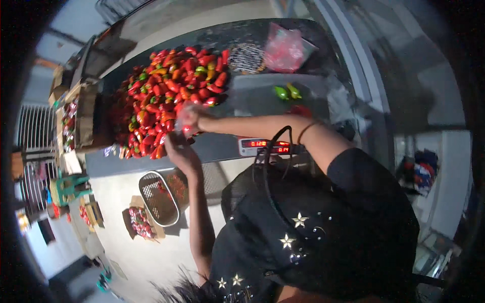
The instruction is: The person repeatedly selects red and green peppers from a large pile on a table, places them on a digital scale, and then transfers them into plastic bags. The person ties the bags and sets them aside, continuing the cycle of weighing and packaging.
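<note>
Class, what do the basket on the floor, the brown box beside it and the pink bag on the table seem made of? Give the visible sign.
Basket: probably moulded plastic; pierced walls, smooth pale rim.
Brown box: likely matte cardboard; plain opened flaps.
Pink bag: seemingly thin, slightly glossy plastic; crumpled, with pale highlights.

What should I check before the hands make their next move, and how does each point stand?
1. Both hands at the pepper pile: ok; left hand and right hand are close together at its near side.
2. Firm hold on the clear plastic at the hands: cannot tell; blurred.
3. Scale display lit: ok; red digits glow.
4. Grey tray free of peppers: not ok; two greenish peppers lie there.
5. Basket out of the hands' way: ok; it's on the floor.
</note>
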Tool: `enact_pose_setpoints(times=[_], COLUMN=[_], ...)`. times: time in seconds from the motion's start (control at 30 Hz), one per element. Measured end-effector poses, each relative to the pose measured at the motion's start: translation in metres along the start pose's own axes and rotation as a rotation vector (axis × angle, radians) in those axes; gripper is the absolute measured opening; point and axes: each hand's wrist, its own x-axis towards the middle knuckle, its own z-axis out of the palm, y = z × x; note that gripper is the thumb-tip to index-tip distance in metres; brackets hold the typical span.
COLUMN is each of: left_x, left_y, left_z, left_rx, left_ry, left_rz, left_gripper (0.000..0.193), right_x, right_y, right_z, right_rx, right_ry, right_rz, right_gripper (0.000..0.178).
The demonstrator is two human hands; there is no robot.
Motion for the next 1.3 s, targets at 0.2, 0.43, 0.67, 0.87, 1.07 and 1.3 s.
enact_pose_setpoints(times=[0.2,0.43,0.67,0.87,1.07,1.3], left_x=[0.029,-0.002,0.004,0.002,0.004,-0.026], left_y=[-0.012,0.005,-0.001,-0.014,0.022,0.055], left_z=[-0.009,-0.032,-0.033,-0.020,0.016,0.035], left_rx=[-0.153,-0.151,-0.208,-0.234,-0.098,0.241], left_ry=[0.007,-0.056,-0.070,-0.140,-0.247,-0.365], left_rz=[-0.214,-0.308,-0.274,-0.295,-0.093,-0.112], left_gripper=[0.015,0.020,0.019,0.021,0.013,0.010], right_x=[-0.045,-0.143,-0.133,-0.098,-0.076,-0.064], right_y=[-0.062,-0.052,-0.034,-0.108,-0.099,-0.045], right_z=[-0.048,-0.221,-0.238,-0.158,-0.054,-0.061], right_rx=[-0.358,-1.406,-1.473,-0.210,0.074,0.668], right_ry=[-0.236,0.450,0.331,-0.094,-0.429,-0.417], right_rz=[-0.406,0.212,0.210,0.095,0.477,0.854], right_gripper=[0.019,0.052,0.051,0.045,0.035,0.041])
